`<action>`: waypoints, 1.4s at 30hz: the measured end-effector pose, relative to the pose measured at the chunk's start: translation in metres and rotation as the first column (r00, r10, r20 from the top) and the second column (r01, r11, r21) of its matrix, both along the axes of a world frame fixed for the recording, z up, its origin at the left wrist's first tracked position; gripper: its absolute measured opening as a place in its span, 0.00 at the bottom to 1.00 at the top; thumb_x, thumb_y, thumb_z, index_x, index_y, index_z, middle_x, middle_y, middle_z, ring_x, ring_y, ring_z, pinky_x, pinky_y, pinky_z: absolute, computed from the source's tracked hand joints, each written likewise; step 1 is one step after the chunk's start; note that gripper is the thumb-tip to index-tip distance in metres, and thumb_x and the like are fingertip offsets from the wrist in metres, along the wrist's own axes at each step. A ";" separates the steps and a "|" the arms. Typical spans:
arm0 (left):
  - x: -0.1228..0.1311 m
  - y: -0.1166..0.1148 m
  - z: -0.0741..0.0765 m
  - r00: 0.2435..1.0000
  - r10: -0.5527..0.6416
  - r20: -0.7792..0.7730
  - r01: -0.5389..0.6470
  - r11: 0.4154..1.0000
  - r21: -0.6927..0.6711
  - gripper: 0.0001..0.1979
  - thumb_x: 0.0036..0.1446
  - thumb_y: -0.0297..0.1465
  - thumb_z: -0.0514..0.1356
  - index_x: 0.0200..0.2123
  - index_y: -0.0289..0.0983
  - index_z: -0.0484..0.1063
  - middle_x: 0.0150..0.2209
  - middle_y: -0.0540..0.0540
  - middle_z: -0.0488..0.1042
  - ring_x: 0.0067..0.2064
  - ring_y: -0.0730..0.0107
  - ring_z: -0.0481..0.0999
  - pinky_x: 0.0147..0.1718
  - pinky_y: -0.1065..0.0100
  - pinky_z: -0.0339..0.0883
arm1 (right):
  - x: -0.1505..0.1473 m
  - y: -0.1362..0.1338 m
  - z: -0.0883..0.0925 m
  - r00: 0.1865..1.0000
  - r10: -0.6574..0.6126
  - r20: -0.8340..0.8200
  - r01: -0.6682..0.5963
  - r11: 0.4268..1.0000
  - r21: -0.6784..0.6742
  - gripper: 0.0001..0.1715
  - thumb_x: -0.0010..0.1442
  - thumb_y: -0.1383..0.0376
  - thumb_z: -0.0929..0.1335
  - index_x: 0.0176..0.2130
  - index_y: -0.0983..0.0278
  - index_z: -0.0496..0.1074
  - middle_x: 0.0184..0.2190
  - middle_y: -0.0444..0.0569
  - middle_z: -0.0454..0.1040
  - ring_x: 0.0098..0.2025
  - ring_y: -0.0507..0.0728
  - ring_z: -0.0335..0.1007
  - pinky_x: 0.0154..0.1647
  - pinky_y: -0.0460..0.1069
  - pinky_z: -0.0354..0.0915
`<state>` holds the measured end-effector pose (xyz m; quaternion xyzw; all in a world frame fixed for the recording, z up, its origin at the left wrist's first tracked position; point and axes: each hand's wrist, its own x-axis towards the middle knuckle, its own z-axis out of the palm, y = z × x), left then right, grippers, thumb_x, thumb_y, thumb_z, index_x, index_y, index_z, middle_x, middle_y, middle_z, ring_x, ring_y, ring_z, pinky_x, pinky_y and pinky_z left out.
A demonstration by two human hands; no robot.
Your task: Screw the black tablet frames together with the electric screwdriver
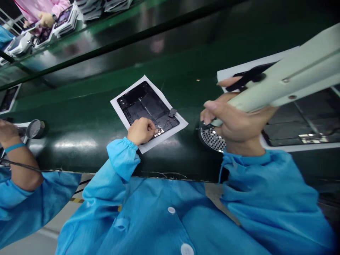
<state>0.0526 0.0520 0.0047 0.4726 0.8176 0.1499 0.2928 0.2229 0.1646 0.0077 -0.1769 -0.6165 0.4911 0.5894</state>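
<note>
My left hand rests at the near edge of an opened tablet housing, its fingertips pinched beside a small shiny metal part. What those fingers hold, if anything, is hidden. The black housing lies on a white sheet, with a small dark flap at its right edge. My right hand is wrapped around a pale green electric screwdriver with a black lever. Its lower end points toward a round metal dish full of holes, just below my fingers.
Another opened tablet lies on white at the right, partly behind the screwdriver. A co-worker's arm and a second round dish are at the left. Across the dark green bench, a person in pink handles stacked tablets.
</note>
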 end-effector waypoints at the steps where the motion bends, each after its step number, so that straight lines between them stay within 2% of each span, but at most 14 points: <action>1: -0.003 0.004 0.002 1.000 -0.027 -0.002 0.027 0.999 -0.024 0.05 0.49 0.26 0.66 0.24 0.39 0.76 0.25 0.50 0.77 0.30 0.69 0.74 0.30 0.68 0.64 | -0.004 -0.007 0.001 0.999 0.042 -0.001 -0.042 0.999 -0.017 0.20 0.49 0.61 0.77 0.40 0.63 0.73 0.14 0.37 0.67 0.13 0.50 0.61 0.17 0.50 0.65; 4: -0.009 0.013 0.004 0.995 -0.086 0.043 0.088 0.995 -0.051 0.05 0.46 0.24 0.67 0.22 0.38 0.77 0.25 0.50 0.77 0.29 0.70 0.74 0.31 0.69 0.66 | -0.020 -0.025 0.001 0.988 0.155 -0.003 -0.155 0.986 -0.068 0.18 0.51 0.68 0.74 0.43 0.63 0.72 0.15 0.37 0.69 0.14 0.50 0.63 0.19 0.50 0.66; 6: -0.010 0.015 0.002 0.990 -0.080 0.118 0.085 0.995 -0.042 0.05 0.45 0.23 0.66 0.21 0.37 0.76 0.23 0.50 0.76 0.27 0.71 0.74 0.28 0.70 0.66 | -0.032 -0.034 -0.001 0.982 0.190 0.008 -0.188 0.977 -0.096 0.17 0.52 0.69 0.74 0.42 0.62 0.71 0.16 0.36 0.69 0.14 0.51 0.64 0.20 0.50 0.66; 12: -0.010 0.006 -0.010 0.969 -0.011 0.249 -0.004 0.998 0.059 0.07 0.47 0.25 0.64 0.18 0.34 0.74 0.18 0.50 0.71 0.21 0.71 0.73 0.24 0.71 0.66 | -0.062 -0.040 -0.017 0.983 0.096 0.159 -0.080 0.991 -0.104 0.15 0.48 0.66 0.75 0.36 0.59 0.69 0.23 0.41 0.71 0.26 0.54 0.72 0.31 0.53 0.72; 16: -0.010 0.004 -0.013 0.969 -0.025 0.244 0.000 0.995 0.102 0.08 0.46 0.25 0.64 0.18 0.35 0.73 0.17 0.51 0.70 0.21 0.73 0.72 0.24 0.72 0.65 | -0.069 -0.039 -0.026 0.979 0.099 0.178 -0.080 0.990 -0.114 0.13 0.48 0.66 0.73 0.34 0.60 0.68 0.26 0.43 0.73 0.27 0.54 0.72 0.33 0.53 0.73; 19: -0.010 0.005 -0.012 0.970 -0.027 0.240 0.002 0.995 0.100 0.08 0.46 0.24 0.63 0.17 0.35 0.72 0.16 0.52 0.70 0.22 0.73 0.73 0.24 0.73 0.65 | -0.069 -0.039 -0.030 0.977 0.110 0.182 -0.092 0.990 -0.107 0.12 0.48 0.68 0.73 0.33 0.60 0.68 0.24 0.42 0.72 0.25 0.53 0.70 0.34 0.54 0.72; 24: -0.011 0.005 -0.009 0.982 -0.046 0.184 0.028 0.995 0.097 0.09 0.46 0.24 0.61 0.16 0.35 0.71 0.16 0.51 0.70 0.23 0.72 0.73 0.22 0.74 0.63 | -0.063 -0.044 -0.033 0.942 0.179 0.283 -0.151 0.982 -0.116 0.11 0.47 0.66 0.73 0.30 0.60 0.67 0.19 0.40 0.69 0.22 0.53 0.68 0.28 0.52 0.71; 28: -0.014 0.004 -0.011 0.985 -0.058 0.161 0.037 0.991 0.131 0.07 0.46 0.24 0.59 0.18 0.34 0.72 0.16 0.50 0.70 0.24 0.71 0.73 0.21 0.75 0.62 | -0.068 -0.051 -0.036 0.941 0.079 0.329 -0.085 0.996 0.003 0.10 0.48 0.62 0.72 0.27 0.60 0.66 0.21 0.42 0.70 0.24 0.53 0.68 0.33 0.54 0.72; 31: -0.017 0.002 -0.012 0.984 -0.044 0.175 0.022 0.992 0.127 0.06 0.45 0.25 0.61 0.18 0.34 0.71 0.15 0.50 0.69 0.21 0.72 0.72 0.19 0.75 0.61 | -0.072 -0.050 -0.031 0.964 0.058 0.260 -0.052 0.998 -0.033 0.10 0.49 0.62 0.72 0.27 0.60 0.66 0.21 0.42 0.70 0.24 0.54 0.68 0.33 0.54 0.72; 34: -0.018 0.002 -0.011 0.962 0.013 0.271 -0.035 0.996 0.078 0.04 0.44 0.27 0.64 0.21 0.34 0.74 0.16 0.51 0.71 0.18 0.75 0.70 0.18 0.75 0.62 | -0.059 -0.041 -0.015 0.980 0.070 0.188 -0.048 0.991 -0.122 0.11 0.49 0.63 0.74 0.28 0.60 0.67 0.20 0.41 0.69 0.22 0.53 0.68 0.30 0.53 0.72; 37: -0.017 0.002 -0.007 0.952 0.066 0.300 -0.080 0.996 0.035 0.04 0.45 0.29 0.65 0.23 0.34 0.76 0.16 0.52 0.70 0.16 0.77 0.68 0.15 0.77 0.60 | -0.030 -0.027 0.001 0.991 0.041 0.126 -0.022 0.989 -0.149 0.14 0.49 0.63 0.75 0.35 0.60 0.69 0.17 0.38 0.67 0.18 0.52 0.66 0.22 0.51 0.69; 39: -0.016 0.002 -0.005 0.952 0.084 0.293 -0.096 0.995 0.026 0.04 0.45 0.29 0.65 0.23 0.34 0.77 0.15 0.51 0.70 0.16 0.77 0.68 0.14 0.77 0.59 | -0.009 -0.017 0.005 0.997 0.016 0.073 -0.006 0.992 -0.129 0.17 0.50 0.63 0.75 0.39 0.60 0.69 0.16 0.36 0.66 0.15 0.51 0.63 0.17 0.49 0.65; 42: -0.015 0.002 -0.004 0.954 0.093 0.283 -0.105 0.994 0.028 0.04 0.45 0.29 0.65 0.23 0.34 0.76 0.17 0.49 0.72 0.18 0.76 0.70 0.15 0.78 0.59 | 0.015 -0.002 -0.001 1.000 -0.022 -0.017 0.020 0.998 -0.067 0.19 0.50 0.64 0.75 0.42 0.61 0.70 0.14 0.35 0.66 0.12 0.49 0.59 0.14 0.47 0.61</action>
